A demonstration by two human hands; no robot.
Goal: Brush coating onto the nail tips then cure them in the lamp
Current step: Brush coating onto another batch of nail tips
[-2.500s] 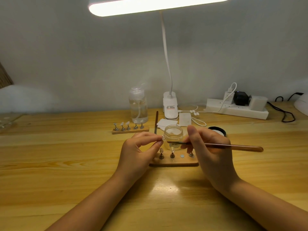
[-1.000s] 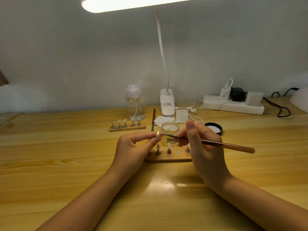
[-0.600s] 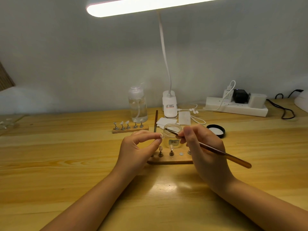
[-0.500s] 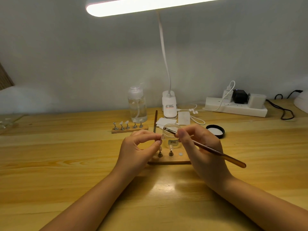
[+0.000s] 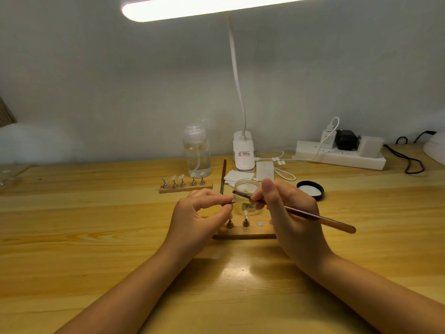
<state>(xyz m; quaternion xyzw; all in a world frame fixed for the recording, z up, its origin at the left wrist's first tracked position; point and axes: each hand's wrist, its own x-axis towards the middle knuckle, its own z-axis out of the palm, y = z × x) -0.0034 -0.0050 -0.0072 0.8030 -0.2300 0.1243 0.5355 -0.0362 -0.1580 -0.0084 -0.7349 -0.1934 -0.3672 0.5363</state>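
Note:
My left hand [image 5: 197, 213] pinches a small nail tip [image 5: 232, 201] on its holder between thumb and forefinger, just above the near wooden stand [image 5: 243, 235]. My right hand [image 5: 289, 213] grips a thin brown brush [image 5: 313, 216], whose bristle end touches the pinched tip. Behind the brush stands an open clear jar [image 5: 246, 196] of coating. Two metal holders with tips remain upright on the near stand. A second wooden stand [image 5: 185, 187] with several nail tips sits farther back left. The white curing lamp [image 5: 435, 150] is only partly visible at the right edge.
A clear pump bottle [image 5: 197, 151], the desk lamp's base [image 5: 243, 153], white pads [image 5: 238, 175] and a black jar lid [image 5: 310, 190] lie behind the work. A power strip [image 5: 339, 156] with cables sits at the back right. Another brush [image 5: 223, 175] lies by the pads.
The brush handle has tilted down to the right, and its bristle end has moved from the jar's rim onto the tip in my left hand. My left hand has barely moved.

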